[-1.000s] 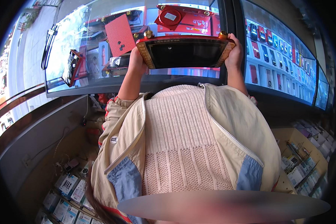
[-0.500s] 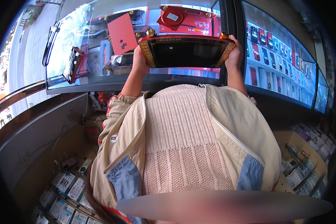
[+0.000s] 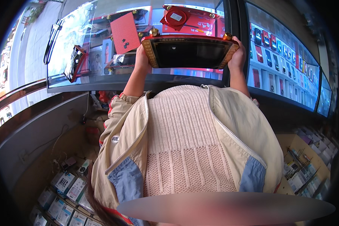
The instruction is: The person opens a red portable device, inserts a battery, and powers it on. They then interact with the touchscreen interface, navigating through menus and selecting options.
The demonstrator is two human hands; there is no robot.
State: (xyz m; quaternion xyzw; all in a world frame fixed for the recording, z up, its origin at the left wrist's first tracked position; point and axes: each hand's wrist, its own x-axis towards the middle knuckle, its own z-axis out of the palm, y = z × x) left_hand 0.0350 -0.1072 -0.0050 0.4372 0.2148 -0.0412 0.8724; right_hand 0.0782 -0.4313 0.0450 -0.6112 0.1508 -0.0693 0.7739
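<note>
I hold a flat red box [image 3: 190, 51] with a dark inner face, gold-patterned side edges and gold corner knobs, level above the glass counter [image 3: 101, 81]. My left hand [image 3: 142, 56] grips its left end and my right hand [image 3: 237, 56] grips its right end. Both forearms reach forward over my cream knit top and beige jacket. Just beyond the box lies a red sheet [image 3: 125, 33] and another red box with a round emblem [image 3: 184, 17] under the glass.
A glass display case [image 3: 286, 64] with rows of small red and dark items runs along the right. Small white boxes [image 3: 66, 196] are stacked low at the left, more packs [image 3: 305, 173] low at the right. A dark ledge [image 3: 37, 124] borders the left.
The red box has stayed in both hands and shifted very slightly up and away over the counter. The grip is the same.
</note>
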